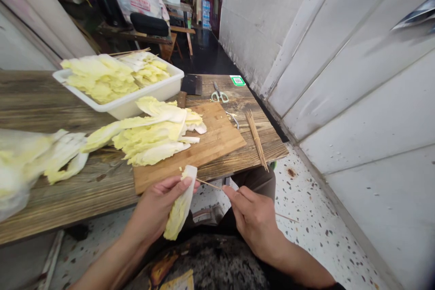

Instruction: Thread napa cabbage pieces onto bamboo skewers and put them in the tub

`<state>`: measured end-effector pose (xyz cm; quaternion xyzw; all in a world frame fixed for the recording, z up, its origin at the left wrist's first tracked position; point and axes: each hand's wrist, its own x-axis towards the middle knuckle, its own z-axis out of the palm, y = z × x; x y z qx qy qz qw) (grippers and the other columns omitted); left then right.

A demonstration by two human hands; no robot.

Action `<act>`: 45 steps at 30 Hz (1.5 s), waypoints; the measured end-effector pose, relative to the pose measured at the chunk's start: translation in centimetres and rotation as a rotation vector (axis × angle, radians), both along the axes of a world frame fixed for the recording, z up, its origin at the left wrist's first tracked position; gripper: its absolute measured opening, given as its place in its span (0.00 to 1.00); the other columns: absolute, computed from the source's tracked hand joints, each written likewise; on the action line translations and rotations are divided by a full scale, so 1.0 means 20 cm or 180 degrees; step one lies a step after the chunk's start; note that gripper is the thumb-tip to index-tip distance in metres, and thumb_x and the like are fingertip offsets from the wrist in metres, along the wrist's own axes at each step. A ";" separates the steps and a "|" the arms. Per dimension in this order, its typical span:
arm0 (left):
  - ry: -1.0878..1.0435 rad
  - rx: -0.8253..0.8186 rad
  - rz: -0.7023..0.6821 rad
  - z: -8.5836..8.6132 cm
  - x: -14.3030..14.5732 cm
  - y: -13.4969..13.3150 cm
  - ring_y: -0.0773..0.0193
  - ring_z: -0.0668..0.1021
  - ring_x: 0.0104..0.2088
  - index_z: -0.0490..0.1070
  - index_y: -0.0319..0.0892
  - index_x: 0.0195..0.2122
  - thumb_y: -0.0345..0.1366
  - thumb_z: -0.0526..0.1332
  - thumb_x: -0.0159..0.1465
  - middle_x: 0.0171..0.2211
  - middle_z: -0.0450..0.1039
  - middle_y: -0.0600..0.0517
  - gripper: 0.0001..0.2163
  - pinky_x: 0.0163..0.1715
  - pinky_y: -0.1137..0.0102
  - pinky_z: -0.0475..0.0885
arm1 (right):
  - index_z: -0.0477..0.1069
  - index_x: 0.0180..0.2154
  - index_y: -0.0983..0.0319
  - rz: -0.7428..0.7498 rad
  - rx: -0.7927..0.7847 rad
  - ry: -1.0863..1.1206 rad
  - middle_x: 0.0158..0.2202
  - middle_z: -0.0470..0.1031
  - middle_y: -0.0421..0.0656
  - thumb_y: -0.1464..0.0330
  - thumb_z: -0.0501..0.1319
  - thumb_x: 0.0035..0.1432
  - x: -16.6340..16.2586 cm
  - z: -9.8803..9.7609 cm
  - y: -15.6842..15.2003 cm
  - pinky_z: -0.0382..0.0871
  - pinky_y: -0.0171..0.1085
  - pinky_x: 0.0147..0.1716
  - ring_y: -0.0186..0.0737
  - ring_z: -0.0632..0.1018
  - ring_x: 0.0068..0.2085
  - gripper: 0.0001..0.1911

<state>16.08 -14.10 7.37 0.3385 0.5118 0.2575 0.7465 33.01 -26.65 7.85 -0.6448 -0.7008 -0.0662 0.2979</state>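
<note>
Two bare hands work just off the near edge of the cutting board (217, 138): the left hand (159, 208) pinches a folded napa cabbage leaf (179, 210), and the right hand (253, 217) grips one bamboo skewer (208, 184) whose tip touches the leaf. Pushed hard, that tip could slip through and prick the left fingers, or split the leaf. On the board lies one heap of cut leaves (152, 138). Right of it, one loose bundle of skewers (256, 138). Beyond it, one white tray (136, 102) of cabbage, one pair of scissors (219, 95), and one cleaver (190, 85).
</note>
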 end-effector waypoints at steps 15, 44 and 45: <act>0.0109 0.0300 -0.0297 -0.05 -0.02 0.00 0.66 0.76 0.24 0.82 0.42 0.25 0.52 0.78 0.37 0.25 0.81 0.47 0.21 0.24 0.76 0.69 | 0.75 0.48 0.67 0.0171 0.0025 0.0495 0.25 0.66 0.38 0.77 0.51 0.69 0.00 -0.04 -0.01 0.61 0.32 0.23 0.32 0.68 0.24 0.15; -0.0149 0.3226 -0.1534 0.14 -0.06 0.01 0.56 0.81 0.28 0.83 0.54 0.27 0.41 0.71 0.54 0.27 0.83 0.47 0.01 0.44 0.62 0.73 | 0.71 0.52 0.63 0.1257 0.0044 0.1289 0.34 0.78 0.44 0.73 0.55 0.69 0.04 -0.01 0.05 0.72 0.38 0.34 0.37 0.74 0.33 0.13; -0.0176 0.3510 -0.1587 0.13 -0.06 0.02 0.58 0.82 0.29 0.83 0.55 0.29 0.39 0.70 0.57 0.28 0.83 0.50 0.02 0.44 0.64 0.73 | 0.71 0.52 0.63 0.1315 0.0120 0.1297 0.35 0.78 0.44 0.73 0.55 0.69 0.03 0.00 0.05 0.72 0.38 0.34 0.37 0.75 0.33 0.13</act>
